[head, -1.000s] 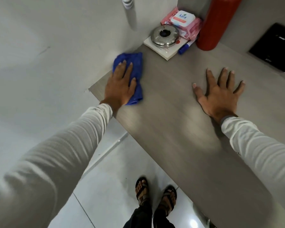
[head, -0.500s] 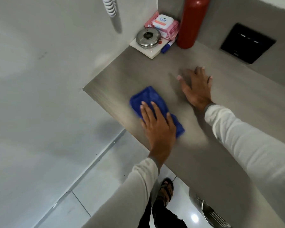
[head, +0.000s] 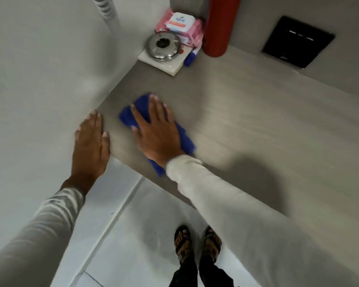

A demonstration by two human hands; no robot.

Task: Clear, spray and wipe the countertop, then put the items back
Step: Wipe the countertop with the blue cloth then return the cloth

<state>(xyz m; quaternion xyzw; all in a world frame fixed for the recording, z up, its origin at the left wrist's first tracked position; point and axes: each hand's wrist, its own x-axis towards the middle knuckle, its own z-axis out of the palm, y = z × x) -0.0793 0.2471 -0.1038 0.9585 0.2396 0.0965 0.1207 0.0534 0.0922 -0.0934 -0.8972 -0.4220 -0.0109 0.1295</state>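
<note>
Matt wood-grain countertop (head: 247, 112), blue cloth (head: 131, 118), shiny metal lid (head: 163, 47)

A deep blue cloth (head: 183, 139) is lying on the grey-brown, faintly streaked countertop (head: 247, 104). A red bottle (head: 218, 27), a pink wipes pack (head: 187, 30) and a shiny silver lid (head: 163, 46) are sitting in the corner.

Both hands (head: 90, 139) (head: 157, 131) flat, fingers straight

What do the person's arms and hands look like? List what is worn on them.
Both arms wear long, plain, light beige sleeves that reach the wrists: the left sleeve and the right sleeve. The left hand and right hand are bare; no gloves, rings or watch show.
</note>
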